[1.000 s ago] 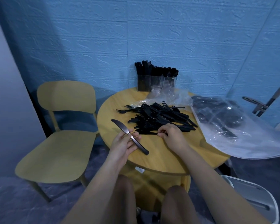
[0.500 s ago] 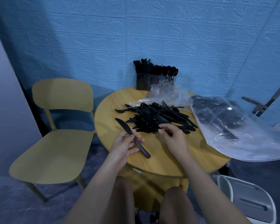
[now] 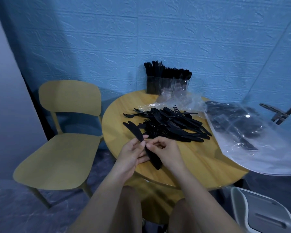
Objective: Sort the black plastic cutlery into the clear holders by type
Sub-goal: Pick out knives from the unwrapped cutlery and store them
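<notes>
Holding blurred knives (image 3: 136, 134), left hand (image 3: 130, 154) grip pinching them, right hand (image 3: 166, 152) fingers curled, contact unclear

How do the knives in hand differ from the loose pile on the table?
The knives are held off the table, both hands on them: left hand, right hand. The pile lies untouched on the round table.
The knives are a few pieces stacked parallel; the pile is many, crisscrossed.
The knives are one type; the pile shows forks mixed in.
Both are black plastic, not yet in the clear holders.
</notes>
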Available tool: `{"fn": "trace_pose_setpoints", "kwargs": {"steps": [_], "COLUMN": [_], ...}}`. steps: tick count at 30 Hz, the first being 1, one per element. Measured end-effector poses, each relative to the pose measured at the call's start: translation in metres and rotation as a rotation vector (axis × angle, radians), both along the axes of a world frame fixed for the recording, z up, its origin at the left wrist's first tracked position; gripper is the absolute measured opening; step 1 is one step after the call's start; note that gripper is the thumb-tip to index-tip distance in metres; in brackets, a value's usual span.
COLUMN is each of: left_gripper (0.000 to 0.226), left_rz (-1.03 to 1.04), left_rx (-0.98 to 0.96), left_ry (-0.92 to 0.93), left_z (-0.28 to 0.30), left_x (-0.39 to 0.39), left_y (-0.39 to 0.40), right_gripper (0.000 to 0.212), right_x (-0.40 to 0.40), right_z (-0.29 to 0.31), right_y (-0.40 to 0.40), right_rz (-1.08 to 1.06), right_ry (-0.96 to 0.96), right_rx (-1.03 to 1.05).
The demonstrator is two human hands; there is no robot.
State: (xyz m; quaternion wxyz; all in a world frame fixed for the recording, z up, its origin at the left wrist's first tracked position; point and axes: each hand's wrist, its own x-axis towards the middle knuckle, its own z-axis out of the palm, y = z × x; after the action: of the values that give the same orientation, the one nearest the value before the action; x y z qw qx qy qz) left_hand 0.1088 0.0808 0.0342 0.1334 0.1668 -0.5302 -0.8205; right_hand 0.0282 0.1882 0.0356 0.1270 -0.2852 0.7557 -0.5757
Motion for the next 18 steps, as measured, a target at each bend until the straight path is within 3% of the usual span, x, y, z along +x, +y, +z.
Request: {"fn": "trace_pose_setpoints", "kwargs": {"steps": [7,12,16,18], "left_gripper": [0.017,0.017,0.017,0.017], "left_rz": [0.089,0.050,0.021,0.016], "left_rx": [0.001,0.018,0.018,0.025], "left_ry": [0.018,0.036,0.006,0.000], "left_z": [-0.005,-0.006,-0.006,-0.004], "left_x": [-0.004,-0.005,-0.009,-0.013], "left_y": [0.000,-0.004,-0.005,-0.008], "right_gripper": [0.005,0.018,0.034,0.033], "right_x": [-0.012,-0.058,-0.084,-0.086], "right_z": [-0.002,-0.005,-0.012,-0.015], "right_y": [0.011,0.052,0.060,0.056], "right_rz": [0.008,-0.394,-0.293,-0.268], "right_ry": [0.236,0.639,0.722,0.742], "right_rx": [0.133,0.286,0.621,0.600]}}
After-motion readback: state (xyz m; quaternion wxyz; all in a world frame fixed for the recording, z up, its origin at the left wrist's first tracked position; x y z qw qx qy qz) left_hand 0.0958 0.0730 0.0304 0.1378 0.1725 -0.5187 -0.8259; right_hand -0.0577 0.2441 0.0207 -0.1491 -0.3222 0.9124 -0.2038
